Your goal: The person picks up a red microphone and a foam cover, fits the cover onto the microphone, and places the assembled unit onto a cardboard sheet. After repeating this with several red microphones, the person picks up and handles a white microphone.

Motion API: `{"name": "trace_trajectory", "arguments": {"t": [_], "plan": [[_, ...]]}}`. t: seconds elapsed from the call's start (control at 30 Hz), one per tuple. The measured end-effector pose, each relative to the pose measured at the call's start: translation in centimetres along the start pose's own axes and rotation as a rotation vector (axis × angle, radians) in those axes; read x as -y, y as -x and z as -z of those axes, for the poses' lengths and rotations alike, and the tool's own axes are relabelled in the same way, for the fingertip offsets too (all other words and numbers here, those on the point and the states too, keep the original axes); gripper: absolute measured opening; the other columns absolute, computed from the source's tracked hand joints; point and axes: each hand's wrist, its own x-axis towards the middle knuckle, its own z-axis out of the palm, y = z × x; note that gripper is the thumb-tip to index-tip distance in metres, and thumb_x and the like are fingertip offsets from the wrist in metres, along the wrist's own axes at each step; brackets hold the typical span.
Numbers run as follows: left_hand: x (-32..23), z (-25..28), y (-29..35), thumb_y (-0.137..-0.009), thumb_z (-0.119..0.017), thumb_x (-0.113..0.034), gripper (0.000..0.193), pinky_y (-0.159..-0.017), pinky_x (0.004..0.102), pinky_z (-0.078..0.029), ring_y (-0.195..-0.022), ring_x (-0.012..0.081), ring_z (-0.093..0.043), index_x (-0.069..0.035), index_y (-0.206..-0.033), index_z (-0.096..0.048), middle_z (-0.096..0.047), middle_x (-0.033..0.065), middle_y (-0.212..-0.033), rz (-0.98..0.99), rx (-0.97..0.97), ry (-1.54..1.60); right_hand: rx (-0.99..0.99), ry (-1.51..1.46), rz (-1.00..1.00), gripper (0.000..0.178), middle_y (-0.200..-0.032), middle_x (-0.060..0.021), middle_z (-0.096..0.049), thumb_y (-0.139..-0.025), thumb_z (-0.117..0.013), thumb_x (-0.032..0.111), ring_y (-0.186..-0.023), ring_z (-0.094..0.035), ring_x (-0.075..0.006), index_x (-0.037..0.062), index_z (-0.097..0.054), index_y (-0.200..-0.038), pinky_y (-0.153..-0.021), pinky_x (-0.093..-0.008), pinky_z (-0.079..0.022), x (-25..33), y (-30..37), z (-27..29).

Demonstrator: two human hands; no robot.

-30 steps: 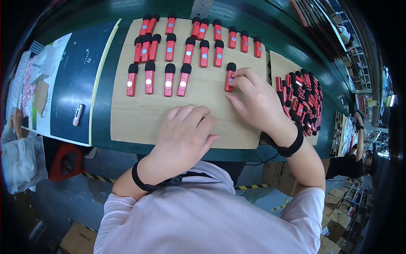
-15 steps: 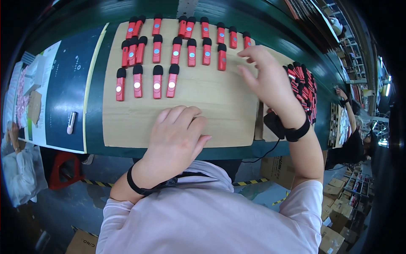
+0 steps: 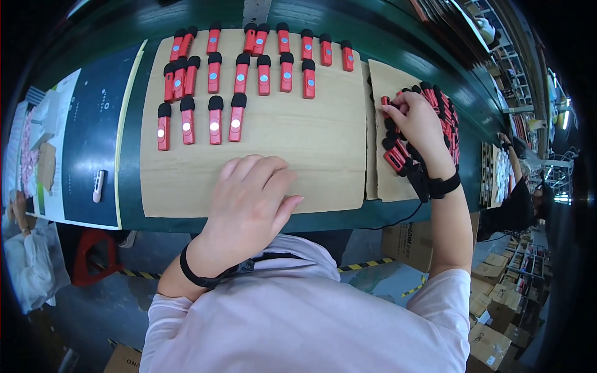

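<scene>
Red clip-on microphones with black foam tops stand out on a cardboard sheet (image 3: pixel 298 168), laid in three rows; one microphone (image 3: pixel 236 121) ends the nearest row. My left hand (image 3: pixel 249 193) rests palm down at the sheet's near edge, fingers loosely bent, thumb apart, holding nothing. Off to the right, my right hand (image 3: pixel 420 121) reaches over a crowded pile of the same microphones (image 3: pixel 451 124) on a second cardboard piece (image 3: pixel 388 78). Its thumb and forefinger pinch a red microphone (image 3: pixel 385 101) at the pile's left side. The hand hides part of the pile.
A dark mat (image 3: pixel 93 137) lies at the left with a pale pen-like stick (image 3: pixel 98 185). Another person's hand (image 3: pixel 20 211) is at the far left. A black cable (image 3: pixel 398 219) runs from my right wrist. Cardboard boxes (image 3: pixel 491 342) stand on the floor at right.
My right hand has moved right, from the far end of the laid-out rows to the pile, and has closed on a microphone. My left hand stays nearly where it was. The view has shifted slightly.
</scene>
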Motion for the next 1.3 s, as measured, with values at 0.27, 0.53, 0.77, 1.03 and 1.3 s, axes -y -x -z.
{"name": "trace_trajectory", "arguments": {"t": [0.27,0.53,0.77,1.03,1.3], "plan": [[-0.6,0.5,0.2,-0.073,-0.075,-0.013,0.029,-0.088,0.0406,-0.041,-0.098,0.0280,-0.057,-0.005,-0.098,-0.063,-0.062,0.0074,-0.103,0.036,0.053,0.075,0.107,-0.113,-0.082,0.026,-0.070,-0.0025,-0.058,-0.082,-0.075,0.018,-0.064,-0.056,-0.0108,-0.0013,-0.064,-0.094,-0.059,-0.0250,-0.046,0.5,-1.2,0.0],[-0.1,1.2,0.1,-0.075,-0.073,-0.012,0.029,-0.084,0.0396,-0.043,-0.095,0.0270,-0.057,-0.007,-0.102,-0.062,-0.061,0.0072,-0.102,-0.041,-0.073,0.284,0.214,-0.984,0.071,0.026,-0.091,-0.0006,-0.058,-0.083,-0.069,0.003,-0.082,-0.055,-0.0056,0.0042,-0.050,-0.101,-0.072,-0.0198,-0.045,3.3,3.8,2.4],[-1.2,1.9,-0.4,-0.074,-0.075,-0.007,0.033,-0.082,0.0378,-0.046,-0.090,0.0268,-0.060,-0.002,-0.104,-0.064,-0.064,0.0101,-0.098,0.034,-0.088,0.576,0.388,-1.315,0.298,0.035,-0.101,-0.0078,-0.057,-0.079,-0.070,-0.002,-0.089,-0.058,-0.0140,0.0028,-0.048,-0.106,-0.079,-0.0259,-0.046,9.6,11.5,2.4],[-0.6,2.5,0.1,-0.073,-0.078,-0.006,0.034,-0.082,0.0372,-0.048,-0.089,0.0284,-0.060,0.001,-0.103,-0.064,-0.065,0.0123,-0.096,-0.071,-0.116,0.473,0.132,-1.133,0.432,0.031,-0.097,-0.0115,-0.060,-0.079,-0.073,0.000,-0.086,-0.058,-0.0178,-0.0034,-0.057,-0.105,-0.076,-0.0272,-0.046,11.0,12.9,-0.1],[-0.5,2.0,0.3,-0.073,-0.079,-0.007,0.035,-0.089,0.0420,-0.046,-0.088,0.0278,-0.060,0.001,-0.104,-0.064,-0.065,0.0116,-0.095,-0.039,-0.162,0.555,-0.142,-1.131,0.497,0.030,-0.092,-0.0082,-0.066,-0.076,-0.077,0.004,-0.072,-0.055,-0.0119,-0.0001,-0.065,-0.103,-0.058,-0.0220,-0.039,11.9,12.7,-0.5]]}}
